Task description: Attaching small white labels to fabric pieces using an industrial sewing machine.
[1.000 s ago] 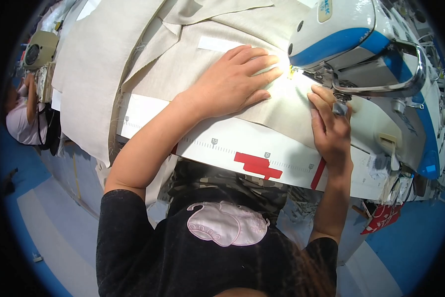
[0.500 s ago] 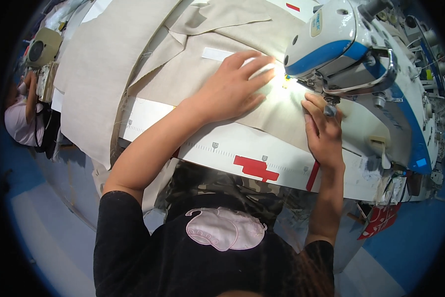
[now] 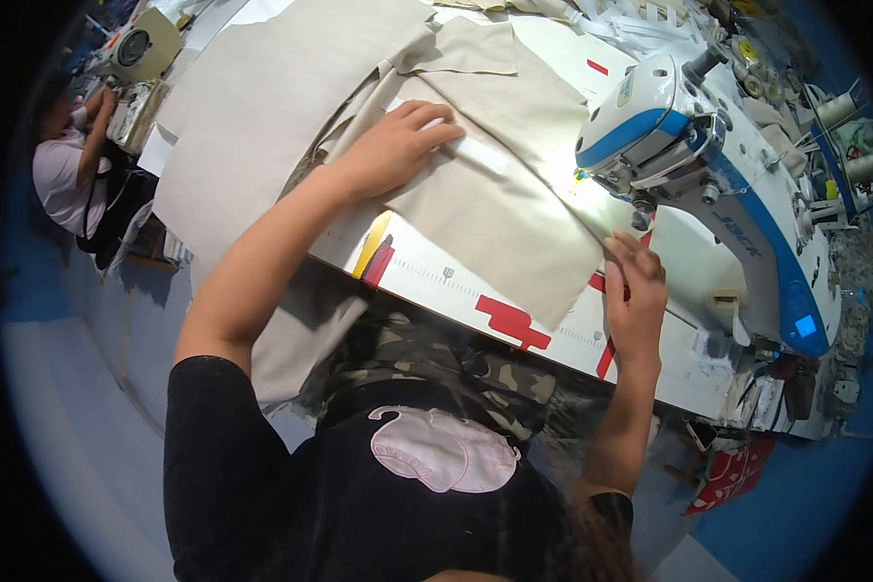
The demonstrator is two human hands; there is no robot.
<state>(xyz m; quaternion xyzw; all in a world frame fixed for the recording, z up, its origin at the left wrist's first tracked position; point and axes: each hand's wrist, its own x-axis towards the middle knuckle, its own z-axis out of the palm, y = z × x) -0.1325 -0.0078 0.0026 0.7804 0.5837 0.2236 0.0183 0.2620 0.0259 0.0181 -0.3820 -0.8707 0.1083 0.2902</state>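
A piece of beige fabric lies on the white sewing table, its near corner reaching toward the table's front edge. My left hand rests on its left part, fingers bent and drawn together on the cloth; the thumb is hidden. Beside those fingers a white strip lies on the fabric. My right hand pinches the fabric's right edge between thumb and fingers, just in front of the sewing machine head. The machine's lamp lights the cloth beside the needle area.
A large beige panel covers the table's left side and hangs over its edge. Red tape marks the ruler edge. Thread spools stand at the right. Another person sits at a machine at far left.
The fabric has shifted away from the needle and turned, its corner swinging toward me. My left hand moved left, its fingers drawing together. My right hand moved slightly nearer to me.
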